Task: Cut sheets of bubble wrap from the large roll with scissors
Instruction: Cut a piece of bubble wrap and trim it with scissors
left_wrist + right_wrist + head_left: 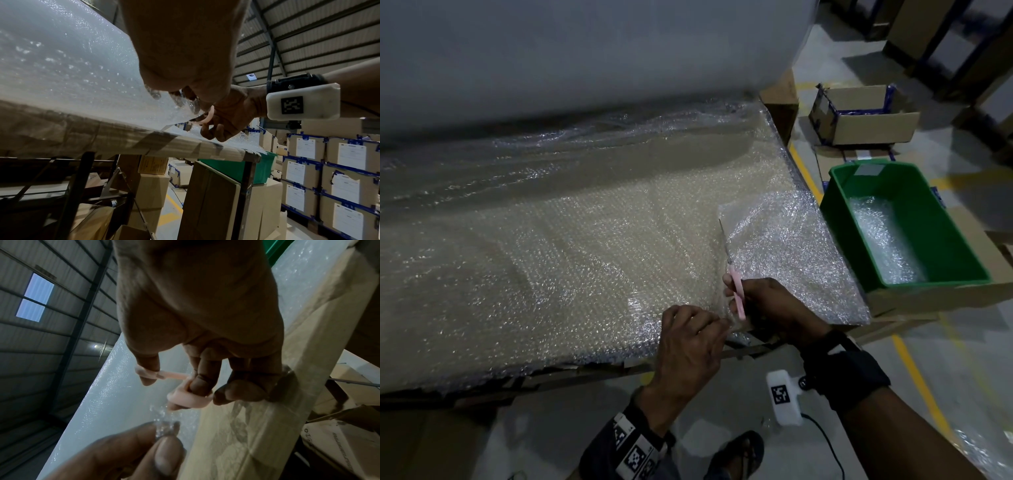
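Observation:
A large white bubble wrap roll lies across the back of the cardboard-topped table. Its unrolled sheet covers the tabletop. My right hand grips pink-handled scissors, thumb and fingers through the loops. The blades point away from me along a cut near the sheet's right side. A partly cut strip lies right of the blades, its far corner curled up. My left hand pinches the sheet's near edge just left of the scissors.
A green plastic bin with bubble wrap inside stands on cardboard right of the table. An open cardboard box sits on the floor behind it. Stacked labelled cartons fill the right. My sandalled foot is below the table edge.

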Tool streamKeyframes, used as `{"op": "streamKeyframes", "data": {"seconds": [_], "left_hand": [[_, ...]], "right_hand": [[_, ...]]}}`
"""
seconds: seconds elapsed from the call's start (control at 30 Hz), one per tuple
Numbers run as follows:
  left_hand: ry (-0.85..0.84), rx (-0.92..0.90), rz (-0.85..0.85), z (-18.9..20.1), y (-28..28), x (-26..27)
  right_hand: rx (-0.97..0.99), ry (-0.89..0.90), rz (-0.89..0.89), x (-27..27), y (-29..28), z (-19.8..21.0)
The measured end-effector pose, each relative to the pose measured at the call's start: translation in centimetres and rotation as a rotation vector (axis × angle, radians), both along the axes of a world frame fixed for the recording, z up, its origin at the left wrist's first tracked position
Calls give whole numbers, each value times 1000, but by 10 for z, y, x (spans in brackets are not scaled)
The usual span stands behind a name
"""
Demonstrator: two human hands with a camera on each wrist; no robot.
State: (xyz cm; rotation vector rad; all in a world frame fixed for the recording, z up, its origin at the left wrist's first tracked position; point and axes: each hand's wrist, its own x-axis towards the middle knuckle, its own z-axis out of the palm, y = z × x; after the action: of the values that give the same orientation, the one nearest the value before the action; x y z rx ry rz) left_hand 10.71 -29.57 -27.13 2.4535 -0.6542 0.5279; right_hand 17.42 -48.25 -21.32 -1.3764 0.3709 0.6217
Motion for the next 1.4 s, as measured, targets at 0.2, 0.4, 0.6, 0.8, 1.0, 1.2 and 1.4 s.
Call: {"op": "streamKeyframes", "data": {"seconds": [0.2,0.4,0.6,0.8,1.0,1.2,1.4], "left_hand": [[-1,-3,4,-2,1,1],[-13,-1,10,-1,0,0],[-4,-5,6,-1,0,1],[-5,-12,7,1,0,1],[-18,-1,9,1,-1,1],[-21,-1,14,2,-2,2],[-9,-13,8,2,-1,2]], "right_hand": [[-97,-23,36,-1,-2,4],[-13,38,17,5,3,8],[-22,54,21,12,3,22],[-145,16,59,20,3,19],[-49,33,-38,20,5,27],[-125,44,-10,26,8,20],[-145,35,8,30,6,23]]}}
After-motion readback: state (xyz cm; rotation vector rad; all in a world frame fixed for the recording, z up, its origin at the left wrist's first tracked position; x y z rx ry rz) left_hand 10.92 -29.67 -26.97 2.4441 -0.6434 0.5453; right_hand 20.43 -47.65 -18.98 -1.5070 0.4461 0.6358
